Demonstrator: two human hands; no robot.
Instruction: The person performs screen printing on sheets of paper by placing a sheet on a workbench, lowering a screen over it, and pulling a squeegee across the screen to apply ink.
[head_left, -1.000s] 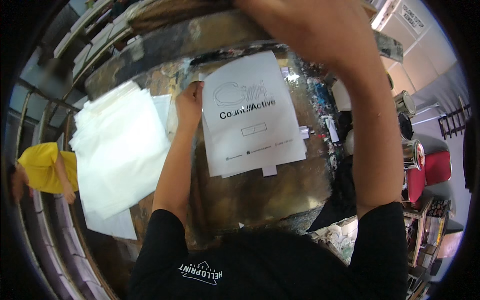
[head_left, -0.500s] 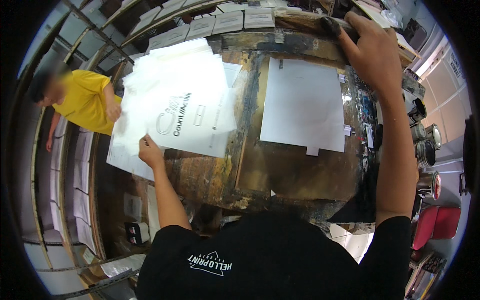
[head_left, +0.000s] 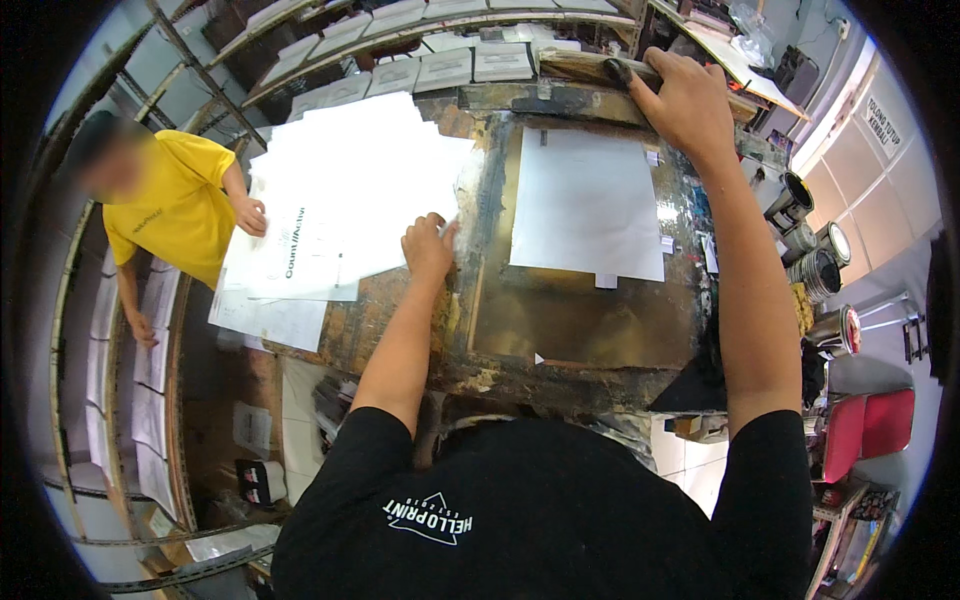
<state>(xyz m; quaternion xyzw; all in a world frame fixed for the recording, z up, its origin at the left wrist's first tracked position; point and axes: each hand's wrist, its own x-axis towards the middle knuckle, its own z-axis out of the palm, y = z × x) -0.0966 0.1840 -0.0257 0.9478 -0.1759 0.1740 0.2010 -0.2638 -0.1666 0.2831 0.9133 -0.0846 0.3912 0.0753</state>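
My left hand (head_left: 430, 248) is at the right edge of a large pile of white paper sheets (head_left: 370, 150), fingers bent, seeming to pinch a sheet's edge. A printed sheet (head_left: 322, 245) with dark lettering lies at the pile's lower left. My right hand (head_left: 688, 100) grips an ink-stained wooden bar (head_left: 580, 68) at the far side of the worktable; the thumb is blackened. Between the hands and nearer to me, a white sheet (head_left: 588, 205) lies flat on a brown, stained board (head_left: 590, 325), with small white tabs at its edges.
A co-worker in a yellow shirt (head_left: 170, 200) stands at the left, one hand by the printed sheet. Racks with stacked paper (head_left: 420, 70) line the far side. Open paint cans (head_left: 820, 270) and a red chair (head_left: 885, 425) stand at the right.
My left hand has let go of the printed sheet and moved right to the pile's edge. The printed sheet has shifted left, towards the co-worker. My right hand still grips the bar.
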